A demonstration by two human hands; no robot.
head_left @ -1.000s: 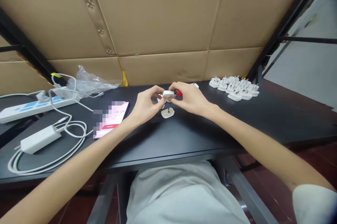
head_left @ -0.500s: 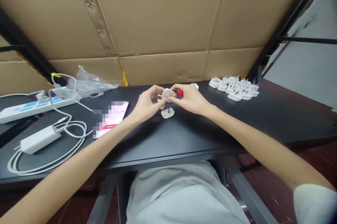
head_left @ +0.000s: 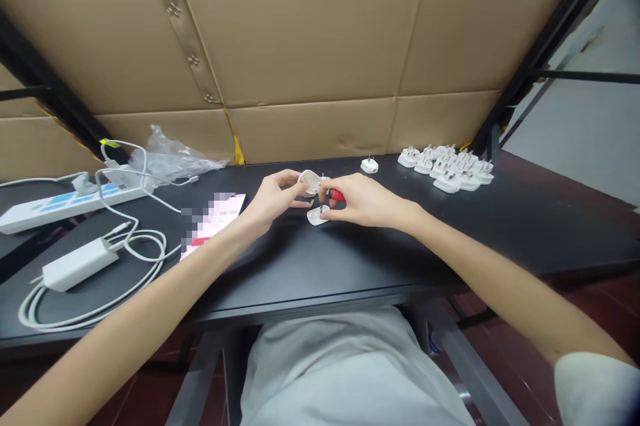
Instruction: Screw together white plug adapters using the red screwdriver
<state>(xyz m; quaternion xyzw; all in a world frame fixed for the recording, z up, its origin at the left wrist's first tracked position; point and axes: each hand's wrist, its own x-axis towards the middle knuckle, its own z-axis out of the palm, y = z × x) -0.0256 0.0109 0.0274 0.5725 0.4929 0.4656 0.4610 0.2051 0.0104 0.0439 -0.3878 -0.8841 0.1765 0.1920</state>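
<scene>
My left hand pinches a white plug shell slightly above the desk, its hollow inner side showing. My right hand is closed round a short tool with a red handle; its working end is hidden by the fingers. The fingertips of that hand also reach a white plug half with metal pins, lying on the desk just below the shell. Another white piece shows partly behind the right fingers.
A single white plug stands behind my right hand. Several more plugs are grouped at the back right. On the left are a phone, a power strip, a white charger with coiled cable and a clear plastic bag.
My right hand has come down from the shell to the plug half on the desk, keeping the red-handled tool. My left hand has shifted slightly left and down with the shell.
</scene>
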